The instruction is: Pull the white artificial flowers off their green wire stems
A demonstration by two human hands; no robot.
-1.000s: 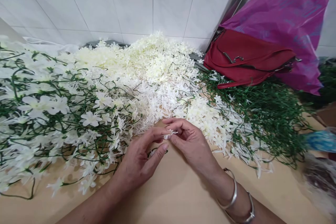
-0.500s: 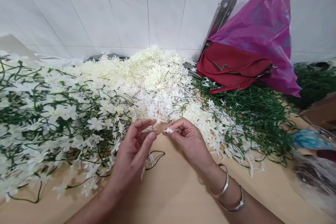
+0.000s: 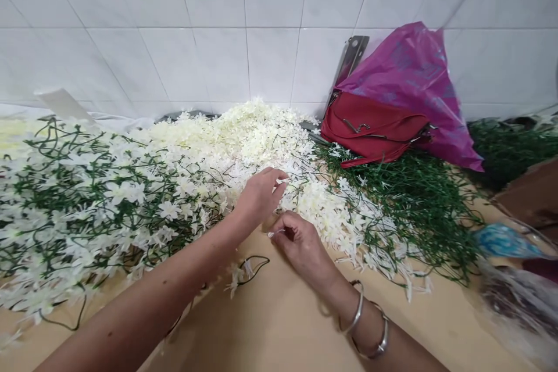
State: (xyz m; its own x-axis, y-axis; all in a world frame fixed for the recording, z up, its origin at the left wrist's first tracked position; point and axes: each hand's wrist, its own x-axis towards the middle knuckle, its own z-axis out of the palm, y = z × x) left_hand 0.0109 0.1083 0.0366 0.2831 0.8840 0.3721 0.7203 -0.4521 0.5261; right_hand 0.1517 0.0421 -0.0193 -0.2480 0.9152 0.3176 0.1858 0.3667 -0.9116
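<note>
My right hand (image 3: 299, 238) pinches a small white artificial flower piece (image 3: 275, 234) between thumb and fingertips, low over the table. Farther forward, my left hand (image 3: 264, 190) reaches to the edge of the white blossom pile (image 3: 257, 133). Its thumb and fingers are apart, with white pieces around the tips; I cannot make out a held one. Below the hands, a single flower on a dark green stem (image 3: 257, 264) lies on the tan table (image 3: 279, 325). Assembled white flowers with green stems (image 3: 126, 197) are heaped on the left.
Green stems (image 3: 422, 203) lie in a heap on the right. Behind them a red handbag (image 3: 375, 125) and a purple plastic bag (image 3: 414, 75) lean by the tiled wall (image 3: 209, 64). A cardboard box (image 3: 534, 197) and a clear plastic bag (image 3: 514, 302) stand at far right.
My left hand has moved forward and right, from beside my right hand to the blossom pile. My right hand still pinches the white piece. The view has tilted up slightly.
</note>
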